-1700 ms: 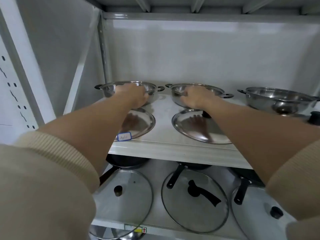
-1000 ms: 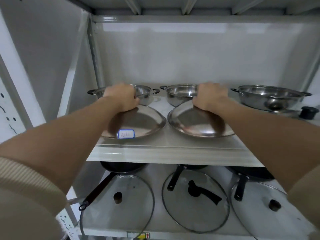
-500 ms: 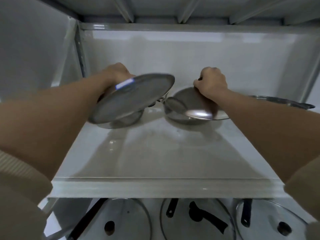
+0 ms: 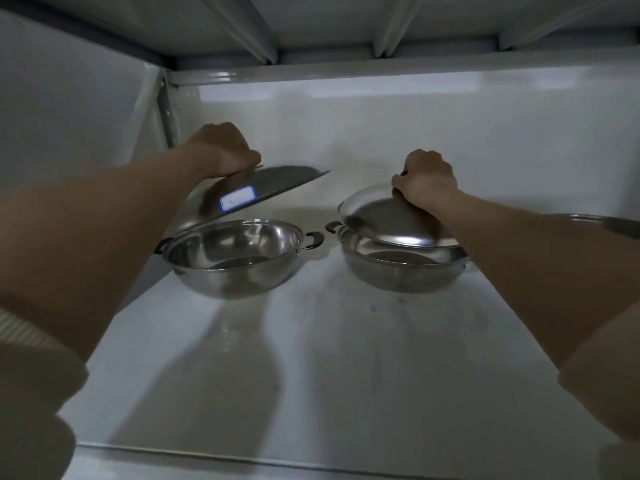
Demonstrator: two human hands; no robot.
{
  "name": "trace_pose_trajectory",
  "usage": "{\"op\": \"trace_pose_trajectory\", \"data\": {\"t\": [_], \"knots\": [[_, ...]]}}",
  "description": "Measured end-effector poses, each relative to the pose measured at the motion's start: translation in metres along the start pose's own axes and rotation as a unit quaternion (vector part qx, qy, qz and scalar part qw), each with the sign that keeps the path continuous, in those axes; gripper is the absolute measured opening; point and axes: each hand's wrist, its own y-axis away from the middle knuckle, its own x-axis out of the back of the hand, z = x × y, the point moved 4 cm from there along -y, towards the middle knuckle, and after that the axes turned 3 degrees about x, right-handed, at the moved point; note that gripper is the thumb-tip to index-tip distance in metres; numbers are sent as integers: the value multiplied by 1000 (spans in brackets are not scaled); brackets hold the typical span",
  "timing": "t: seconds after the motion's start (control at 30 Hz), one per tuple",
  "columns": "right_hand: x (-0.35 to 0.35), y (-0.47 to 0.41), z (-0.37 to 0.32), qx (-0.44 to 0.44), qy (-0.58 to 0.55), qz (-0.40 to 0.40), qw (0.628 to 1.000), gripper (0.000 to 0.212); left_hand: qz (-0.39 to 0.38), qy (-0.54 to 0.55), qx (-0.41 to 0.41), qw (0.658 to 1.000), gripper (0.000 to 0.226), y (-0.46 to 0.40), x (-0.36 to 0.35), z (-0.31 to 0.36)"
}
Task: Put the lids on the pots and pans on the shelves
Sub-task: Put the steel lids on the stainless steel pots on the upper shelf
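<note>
Lids of stainless steel were held one in each hand above two steel pots on a white shelf [image 4: 346,358]. The left hand [image 4: 221,150] was clenched on top of the left lid [image 4: 277,183], its fingers [image 4: 247,159] curled over whatever handle sat there; the handle itself was hidden under the fist. This lid was tilted, its far-right edge raised well clear and its near-left edge dipping toward the rim of the left pot [image 4: 232,258] below the fingers. Whether that low edge touched the rim could not be told, as the forearm covered it. A blue-bordered white label [image 4: 238,199] was stuck on the lid just below the fingers; its writing was too blurred to read. The left pot stood open, its interior visible, with a dark side handle [image 4: 314,240] to the right.

The right hand [image 4: 427,181] was likewise closed around the knob of the right lid [image 4: 381,220], with only a dark sliver of knob showing beside the fingers [image 4: 398,187]. This lid lay lower and flatter, directly over the right pot [image 4: 398,271], its near side resting on or just above the rim and its far-left edge raised a little. A third pot's rim [image 4: 602,220] showed at the frame's right edge, beyond the right forearm. Cream sleeves [image 4: 34,393] covered both arms near the camera.
</note>
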Motion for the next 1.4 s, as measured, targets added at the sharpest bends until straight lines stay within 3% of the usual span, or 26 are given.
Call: {"op": "trace_pose_trajectory", "data": {"t": [0.23,0.5,1.1,1.4], "knots": [[-35,-18,18,6,-6,4,1000,24,57,-68,27,996,32,-28,-54,-16],[-75,-21,22,17,5,-5,1000,27,48,-97,50,993,33,-40,-112,-46],[-71,-12,32,-5,7,1,1000,28,39,-161,0,986,30,-39,-115,-49],[-75,-13,29,-3,25,12,1000,29,51,-151,16,987,31,-37,-119,-51]]}}
